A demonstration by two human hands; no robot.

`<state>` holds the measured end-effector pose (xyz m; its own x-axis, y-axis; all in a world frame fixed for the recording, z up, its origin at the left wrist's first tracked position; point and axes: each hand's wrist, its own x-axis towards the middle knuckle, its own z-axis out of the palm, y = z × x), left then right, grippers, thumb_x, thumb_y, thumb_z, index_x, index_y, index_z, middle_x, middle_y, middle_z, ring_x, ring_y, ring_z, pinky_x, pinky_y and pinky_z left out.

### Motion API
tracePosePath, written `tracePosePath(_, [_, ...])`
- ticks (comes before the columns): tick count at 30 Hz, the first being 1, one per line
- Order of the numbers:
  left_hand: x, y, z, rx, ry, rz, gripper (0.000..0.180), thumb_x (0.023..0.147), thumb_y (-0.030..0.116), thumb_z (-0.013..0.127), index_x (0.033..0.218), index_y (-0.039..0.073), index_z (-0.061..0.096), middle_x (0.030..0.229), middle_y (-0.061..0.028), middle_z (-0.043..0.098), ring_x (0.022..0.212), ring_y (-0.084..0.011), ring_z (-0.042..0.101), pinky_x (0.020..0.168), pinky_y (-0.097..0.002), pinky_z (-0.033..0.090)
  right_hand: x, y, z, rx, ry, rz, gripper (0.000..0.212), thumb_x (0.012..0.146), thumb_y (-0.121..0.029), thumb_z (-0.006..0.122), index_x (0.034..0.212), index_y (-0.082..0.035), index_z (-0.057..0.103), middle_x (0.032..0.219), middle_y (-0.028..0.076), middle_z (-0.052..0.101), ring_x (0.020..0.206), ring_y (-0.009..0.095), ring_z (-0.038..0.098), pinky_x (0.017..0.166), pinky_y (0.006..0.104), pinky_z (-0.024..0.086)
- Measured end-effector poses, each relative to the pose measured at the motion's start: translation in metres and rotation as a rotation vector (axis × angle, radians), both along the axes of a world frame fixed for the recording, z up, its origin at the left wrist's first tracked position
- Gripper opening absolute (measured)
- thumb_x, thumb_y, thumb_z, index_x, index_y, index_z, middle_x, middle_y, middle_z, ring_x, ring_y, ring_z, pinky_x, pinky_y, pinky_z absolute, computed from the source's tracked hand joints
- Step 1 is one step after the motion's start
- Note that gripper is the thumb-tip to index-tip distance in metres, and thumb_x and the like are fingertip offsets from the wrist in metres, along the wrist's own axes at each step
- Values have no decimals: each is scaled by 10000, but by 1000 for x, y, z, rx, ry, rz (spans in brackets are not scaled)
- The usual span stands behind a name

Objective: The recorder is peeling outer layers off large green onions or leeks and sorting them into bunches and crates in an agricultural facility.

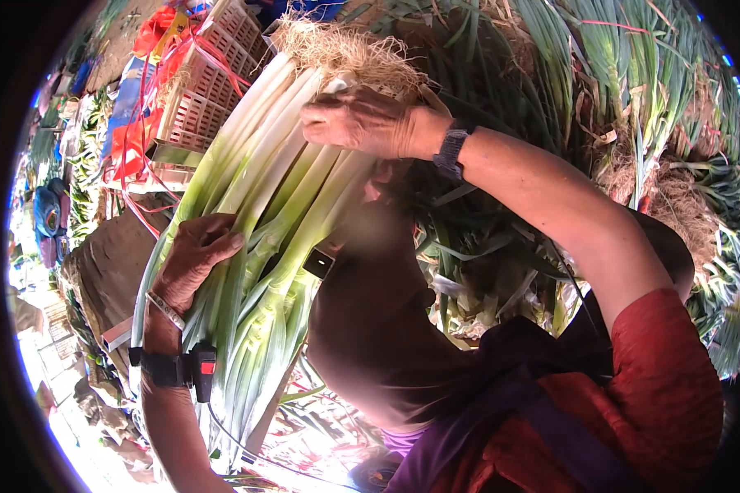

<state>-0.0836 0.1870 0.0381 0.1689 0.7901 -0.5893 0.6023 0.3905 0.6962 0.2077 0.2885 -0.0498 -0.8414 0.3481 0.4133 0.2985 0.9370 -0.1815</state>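
Note:
A thick bundle of leeks (259, 172) slants across the view, its pale roots (345, 49) at the top and its green leaves spreading toward the bottom. My left hand (196, 253) grips the bundle's left side partway down, thumb on top and the other fingers partly out of sight. Near the root end, my right hand (358, 122) lies across the white stalks with its fingers curled onto them. The fingertips of this hand are hard to see. Black straps circle both my wrists.
A pale plastic crate (214, 78) with red ribbons stands at the upper left. More leeks (625, 82) are heaped at the upper right, with root clumps (674, 205) below them. Brown cloth (111, 263) lies left of the bundle. A thin cable runs from the left wrist strap.

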Motion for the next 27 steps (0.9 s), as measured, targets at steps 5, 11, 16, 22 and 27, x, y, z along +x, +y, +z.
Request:
tracePosePath(5, [-5,-18,29,138,157,-19,490,759,296,757,1119,-13,635,940,-62,662,893,-111,597,829,-269,465,33,4,5,213,-130,51,195,766,-103,574,946,-44,526,950,70,511,903,231,563,763,325,526])
tracePosePath(11, [2,-44,48,92,100,58,460,762,266,764,1110,-9,642,896,-18,643,785,-63,540,718,-227,446,99,44,32,290,-198,-196,236,803,-67,527,1034,-24,531,961,96,522,939,264,541,843,354,493])
tracePosePath(16, [-5,-60,55,262,179,83,418,771,216,765,1100,-12,645,812,6,622,726,-56,507,671,-230,436,206,71,14,157,-330,-831,246,815,70,444,1052,11,474,1024,199,575,955,393,580,800,458,493])
tracePosePath(22, [-54,-13,35,322,257,-88,382,798,203,730,1106,-8,647,824,1,635,704,-47,512,620,-222,418,245,6,-34,109,-367,-747,414,753,135,446,1144,-1,430,1159,214,468,934,443,560,788,483,487])
tracePosePath(27, [-67,36,-41,457,346,-298,377,785,167,728,1105,-16,648,839,-12,629,735,-84,528,636,-221,421,221,-92,-22,-345,-565,-740,572,760,63,470,1324,14,384,1349,205,420,1080,364,567,893,394,499])
